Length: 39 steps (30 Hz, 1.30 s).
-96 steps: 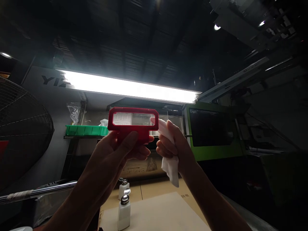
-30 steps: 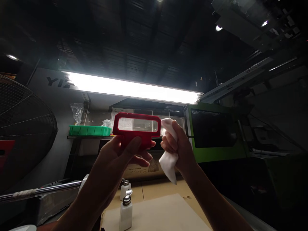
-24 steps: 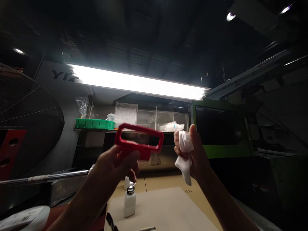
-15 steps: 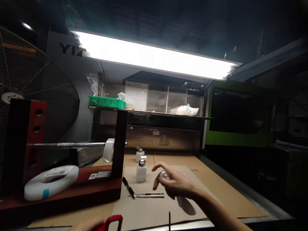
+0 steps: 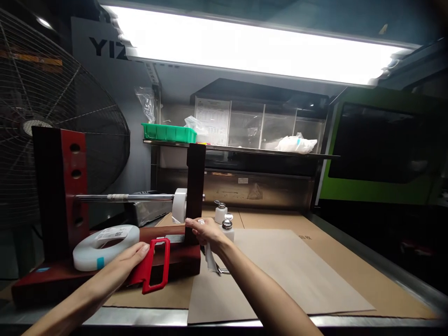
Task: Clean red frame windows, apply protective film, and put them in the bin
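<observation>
My left hand (image 5: 133, 259) grips a red plastic part (image 5: 165, 268) with a rectangular opening, in front of the stand's base. In my right hand (image 5: 210, 233) is a crumpled white wipe (image 5: 210, 259) that hangs below the fingers. The index finger and thumb of that hand point toward the lower edge of a small white tape roll (image 5: 179, 205); whether they touch its loose end I cannot tell. This roll sits on a metal rod (image 5: 147, 198) beside the stand's dark upright (image 5: 196, 172). A larger roll (image 5: 84, 258) with a blue tab lies on the base.
Behind my right hand stand two white pump bottles, the nearer (image 5: 229, 233) partly hidden and the farther (image 5: 220, 214) upright. A paper sheet (image 5: 280, 270) covers part of the cardboard bench top. Above is a shelf with a green tray (image 5: 168, 133); a large fan (image 5: 87, 116) stands left.
My right hand has moved left from over the paper to the tape roll, carrying the wipe. My left hand has risen with the red part into full view. The camera view has shifted.
</observation>
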### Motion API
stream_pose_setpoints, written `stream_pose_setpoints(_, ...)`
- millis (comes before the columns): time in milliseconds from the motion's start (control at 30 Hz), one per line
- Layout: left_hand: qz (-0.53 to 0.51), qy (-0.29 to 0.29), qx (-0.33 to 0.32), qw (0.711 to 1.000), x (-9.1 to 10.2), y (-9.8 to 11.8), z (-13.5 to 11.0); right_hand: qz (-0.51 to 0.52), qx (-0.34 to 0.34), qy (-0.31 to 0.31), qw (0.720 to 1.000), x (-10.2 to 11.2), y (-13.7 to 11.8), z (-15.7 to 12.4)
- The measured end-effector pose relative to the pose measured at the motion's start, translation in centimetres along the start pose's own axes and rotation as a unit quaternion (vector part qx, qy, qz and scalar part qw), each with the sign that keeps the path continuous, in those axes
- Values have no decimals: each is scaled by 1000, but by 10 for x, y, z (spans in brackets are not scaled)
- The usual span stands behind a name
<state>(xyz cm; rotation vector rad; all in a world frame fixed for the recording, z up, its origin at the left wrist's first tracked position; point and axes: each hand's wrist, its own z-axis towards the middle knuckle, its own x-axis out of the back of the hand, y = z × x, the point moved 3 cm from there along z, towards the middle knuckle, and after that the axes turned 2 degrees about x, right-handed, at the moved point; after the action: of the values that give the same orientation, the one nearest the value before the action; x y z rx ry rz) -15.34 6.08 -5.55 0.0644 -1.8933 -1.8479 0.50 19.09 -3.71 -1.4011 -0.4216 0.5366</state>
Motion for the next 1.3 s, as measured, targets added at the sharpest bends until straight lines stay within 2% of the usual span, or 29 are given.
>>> stream_pose_setpoints(133, -22, -17, 15, 1000, 2, 8, 6, 32, -5, 2, 999, -9, 2, 8)
stream_pose_setpoints(367, -28, -18, -7, 999, -2, 19, 15, 62, -2, 46, 997, -16, 1, 8)
stream_pose_setpoints(533, -25, -26, 11, 999, -10, 25, 21, 72, 15, 69, 995, -23, 4, -11)
stream_pose_setpoints(833, -14, -40, 36, 998, -32, 36, 24, 65, -4, 44, 997, -27, 25, -60)
stream_pose_setpoints(1300, 13, -45, 10, 999, -34, 35, 26, 24, -18, 46, 999, -21, 31, -70)
